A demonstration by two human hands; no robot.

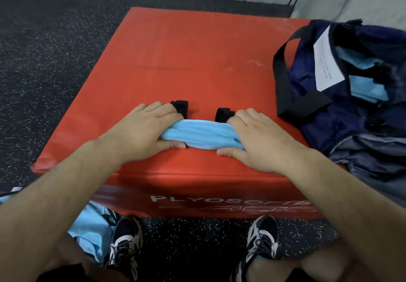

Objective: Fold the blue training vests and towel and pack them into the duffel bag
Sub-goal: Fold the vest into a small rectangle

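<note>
Head view: folded blue vest (pixel 202 135) lies near front edge of red box (pixel 186 51), approx. mid-width, w/ black straps (pixel 181 108) sticking out on its far side. L hand (pixel 142 127) grips vest's left end, R hand (pixel 259 136) its right end; fingers curled over far side, thumbs on near side. Duffel bag (pixel 318 114) sits open at box's right edge, blue fabric (pixel 369 92) inside. More blue cloth (pixel 92 233) lies on floor beside left shoe (pixel 125 237).

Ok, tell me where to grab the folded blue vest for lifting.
Take the folded vest at both short ends, coming from above: it lies as a long soft roll across the red box, and would likely unfold otherwise.
</note>
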